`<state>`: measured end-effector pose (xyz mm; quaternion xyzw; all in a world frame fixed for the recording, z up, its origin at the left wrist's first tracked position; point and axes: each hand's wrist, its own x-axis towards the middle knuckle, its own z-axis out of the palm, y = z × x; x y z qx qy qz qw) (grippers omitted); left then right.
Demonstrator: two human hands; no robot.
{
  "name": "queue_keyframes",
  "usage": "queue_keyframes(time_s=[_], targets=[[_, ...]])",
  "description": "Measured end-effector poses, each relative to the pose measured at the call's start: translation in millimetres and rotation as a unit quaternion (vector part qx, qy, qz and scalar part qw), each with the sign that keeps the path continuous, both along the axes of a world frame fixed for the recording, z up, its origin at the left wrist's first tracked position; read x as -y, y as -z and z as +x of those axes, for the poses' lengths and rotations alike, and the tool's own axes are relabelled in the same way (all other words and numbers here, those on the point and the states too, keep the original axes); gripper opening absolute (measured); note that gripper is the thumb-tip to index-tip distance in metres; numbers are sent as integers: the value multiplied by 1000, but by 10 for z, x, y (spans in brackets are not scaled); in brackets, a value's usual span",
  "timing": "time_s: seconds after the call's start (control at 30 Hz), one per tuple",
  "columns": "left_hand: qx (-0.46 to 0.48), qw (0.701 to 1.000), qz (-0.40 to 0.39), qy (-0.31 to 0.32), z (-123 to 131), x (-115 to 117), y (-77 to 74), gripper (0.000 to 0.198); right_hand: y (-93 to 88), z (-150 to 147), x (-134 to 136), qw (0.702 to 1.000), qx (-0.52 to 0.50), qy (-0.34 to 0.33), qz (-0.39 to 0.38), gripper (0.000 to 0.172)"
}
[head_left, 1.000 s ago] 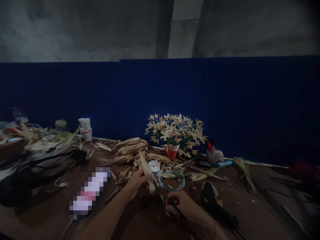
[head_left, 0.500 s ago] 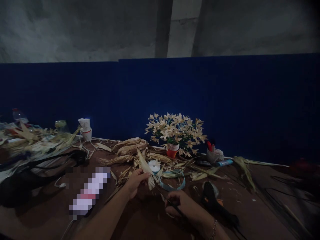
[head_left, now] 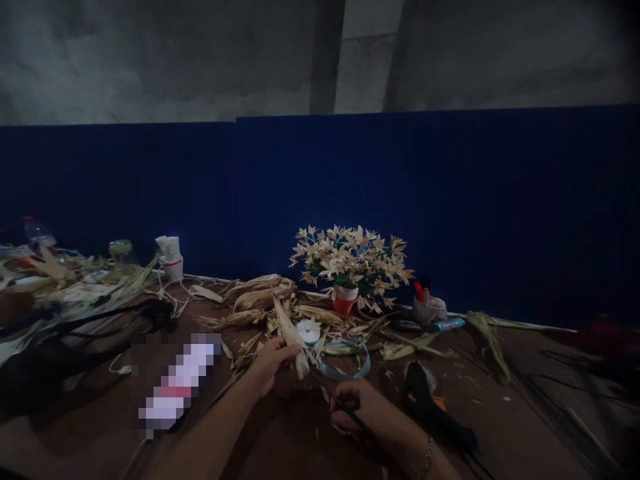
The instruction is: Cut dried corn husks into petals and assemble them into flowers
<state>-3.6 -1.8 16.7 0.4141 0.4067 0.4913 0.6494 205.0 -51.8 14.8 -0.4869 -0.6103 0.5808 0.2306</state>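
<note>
Right hand (head_left: 356, 404): since our fingers are curled round a dark tool (head_left: 354, 418), perhaps scissors, a careless twist could swing its tip towards our other hand; we cannot make that tip out in the dim light.
Left hand (head_left: 273, 365): we pinch the corn husk (head_left: 289, 333) near its lower end, thumb against fingers; too hard a squeeze might split it, too loose a one might let it turn.
Ribbon (head_left: 369, 367): its pale blue loop lies just beyond our right hand, so we could snag it by pushing forward.
Husk: we see it slanting up and away to the left from our fingertips, straw-pale, tapering to a point at the far end, broader and ragged-looking at the near one.
White roll (head_left: 303, 328): it sits just right of the husk, where a sideways sweep might knock it.
Flowers (head_left: 345, 257): we have these well beyond both hands.
</note>
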Motion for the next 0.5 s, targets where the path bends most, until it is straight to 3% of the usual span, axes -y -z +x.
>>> queue_keyframes(time_s=[0.5], targets=[[-14,1000,11,-3,14,15,-20,27,-2,2,-4,1000,-17,-7,3,9]])
